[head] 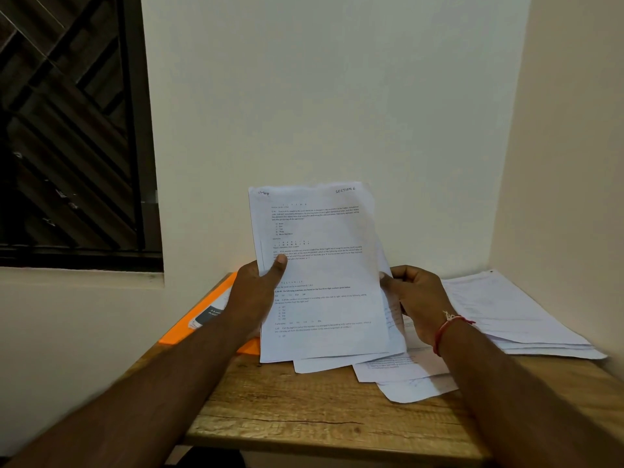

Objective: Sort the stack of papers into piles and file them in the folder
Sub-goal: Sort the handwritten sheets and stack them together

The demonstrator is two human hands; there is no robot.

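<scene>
head | my left hand (254, 292) and right hand (416, 304) pinch the white printed paper sheets (320, 271) upright by both edges, to read the heading | sorted white pile (513, 315) right, orange flat folder (199, 315) left on wooden tabletop (320, 417)

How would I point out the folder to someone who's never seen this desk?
Find the wooden table in the wall corner. At its far left edge, behind the left hand, lies the folder. It is bright orange, unlike the white papers everywhere else.
</scene>
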